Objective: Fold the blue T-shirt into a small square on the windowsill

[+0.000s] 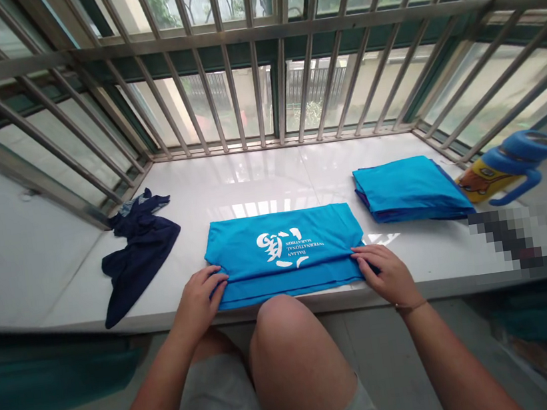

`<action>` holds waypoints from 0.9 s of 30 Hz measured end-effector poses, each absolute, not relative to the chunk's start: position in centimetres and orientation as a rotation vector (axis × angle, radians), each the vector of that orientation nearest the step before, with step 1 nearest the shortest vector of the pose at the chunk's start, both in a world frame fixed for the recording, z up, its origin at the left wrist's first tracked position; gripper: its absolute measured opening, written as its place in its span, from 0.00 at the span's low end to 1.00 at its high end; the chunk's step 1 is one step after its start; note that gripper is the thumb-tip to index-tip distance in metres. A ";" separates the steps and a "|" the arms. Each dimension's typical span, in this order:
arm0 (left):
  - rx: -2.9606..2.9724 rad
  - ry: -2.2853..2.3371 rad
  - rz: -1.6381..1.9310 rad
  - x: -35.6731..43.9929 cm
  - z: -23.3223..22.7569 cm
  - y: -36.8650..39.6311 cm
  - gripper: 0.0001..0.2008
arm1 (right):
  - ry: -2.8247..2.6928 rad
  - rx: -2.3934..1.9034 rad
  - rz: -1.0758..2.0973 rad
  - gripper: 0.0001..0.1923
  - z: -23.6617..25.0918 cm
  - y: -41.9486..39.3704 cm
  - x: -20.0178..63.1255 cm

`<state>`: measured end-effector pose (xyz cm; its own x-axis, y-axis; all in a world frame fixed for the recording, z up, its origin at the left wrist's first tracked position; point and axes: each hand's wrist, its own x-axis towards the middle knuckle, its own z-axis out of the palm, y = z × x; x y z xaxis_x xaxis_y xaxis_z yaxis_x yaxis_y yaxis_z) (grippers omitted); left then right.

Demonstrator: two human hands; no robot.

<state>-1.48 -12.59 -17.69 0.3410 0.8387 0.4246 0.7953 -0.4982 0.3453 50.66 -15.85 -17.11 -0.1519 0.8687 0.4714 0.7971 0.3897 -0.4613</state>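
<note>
A bright blue T-shirt [243,246] lies folded on the white sill in front of me, with a white "Dalian International Marathon" print upside down to me. Its near part forms a folded band along the front. My left hand [199,295] pinches the left end of the crease, thumb and fingers close together. At the opposite end, my right hand [386,271] grips the crease the same way, with a thin band on that wrist. Both hands rest low, near the sill's front edge. The shirt's underside is hidden.
A stack of folded blue cloth [412,187] sits to the right, beside a blue and yellow bottle [495,169]. On the left is a crumpled navy garment [141,252]. Metal window bars [259,92] enclose the white sill [259,173]. My knee [291,337] is against its front edge.
</note>
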 end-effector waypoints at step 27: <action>2.273 1.396 0.910 -4.6 -17.4 -16.4 0.10 | -2.353 -1.321 0.214 0.16 -18.2 -18.8 54.1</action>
<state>-4.56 -16.39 -17.39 0.3190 0.8806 0.3503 0.6754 -0.4705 0.5678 54.13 -18.84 -18.16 -0.4527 0.8424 0.2923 0.7757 0.5337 -0.3367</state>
